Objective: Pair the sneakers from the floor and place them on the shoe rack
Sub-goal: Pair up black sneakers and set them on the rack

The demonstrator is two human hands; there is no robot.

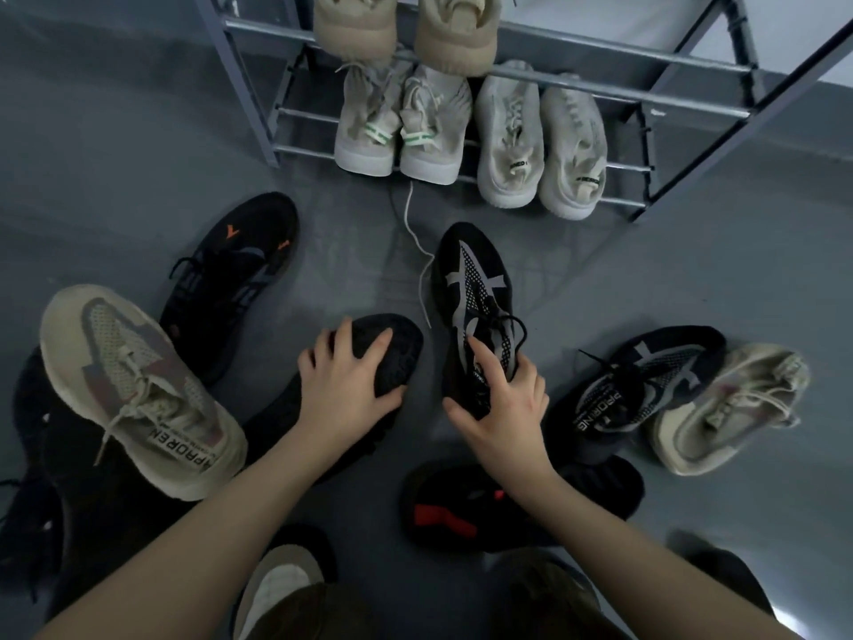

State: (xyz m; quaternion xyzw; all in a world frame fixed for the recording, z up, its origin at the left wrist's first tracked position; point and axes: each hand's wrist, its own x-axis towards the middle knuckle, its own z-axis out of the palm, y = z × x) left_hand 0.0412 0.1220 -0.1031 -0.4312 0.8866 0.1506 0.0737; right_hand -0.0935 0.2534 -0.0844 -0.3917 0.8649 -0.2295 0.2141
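My left hand [344,374] grips an overturned black sneaker [397,348], sole up, on the grey floor in the centre. My right hand [501,401] holds the heel end of a black sneaker with grey mesh stripes [475,288], toe pointing at the rack. A matching black and grey sneaker [646,385] lies to the right. The metal shoe rack [600,92] stands at the top, with two pale pairs on its lower rails and a beige pair [406,30] above.
A beige sneaker [134,390] and a black sneaker with orange marks [235,270] lie at the left. Another beige sneaker [734,408] lies far right. A black sneaker with red patches [461,515] sits under my right forearm. A white lace [417,251] trails from the rack.
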